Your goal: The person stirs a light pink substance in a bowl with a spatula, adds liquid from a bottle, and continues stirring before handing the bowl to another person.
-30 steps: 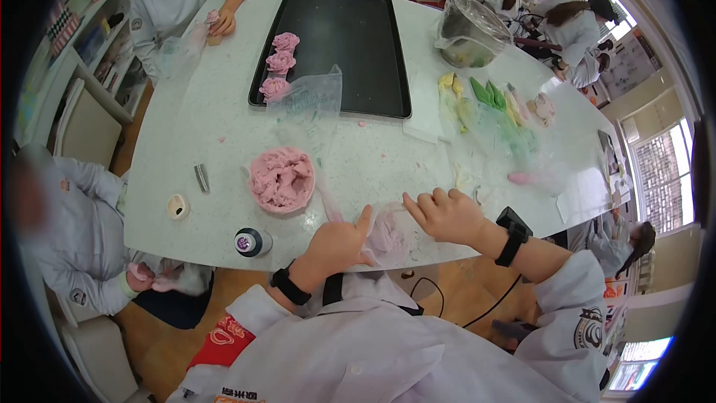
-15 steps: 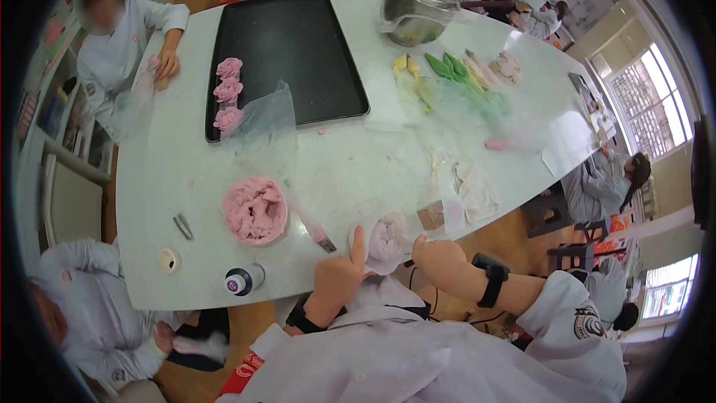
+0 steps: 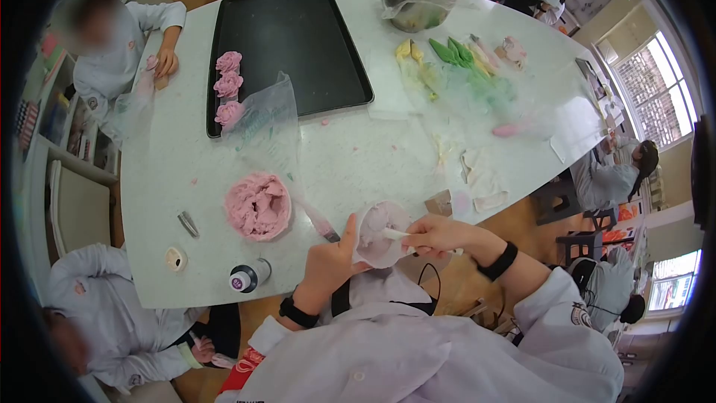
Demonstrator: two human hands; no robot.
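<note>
- The left hand (image 3: 330, 261) holds the small bowl (image 3: 382, 263) by its near left side, one digit pointing far along the wall.
- The right hand (image 3: 440, 235) pinches a white stirring tool (image 3: 397, 235), fingers closed and forearm slanting in from the near right; the tool's tip is in the pale cream (image 3: 375, 225).
- The bowl is at the near edge of the worktop (image 3: 343, 160), right of the pink cream (image 3: 250, 198).

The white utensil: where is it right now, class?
In the head view, the white utensil is in the right hand, right of the pink cream, its tip inside the small bowl held by the left hand.
</note>
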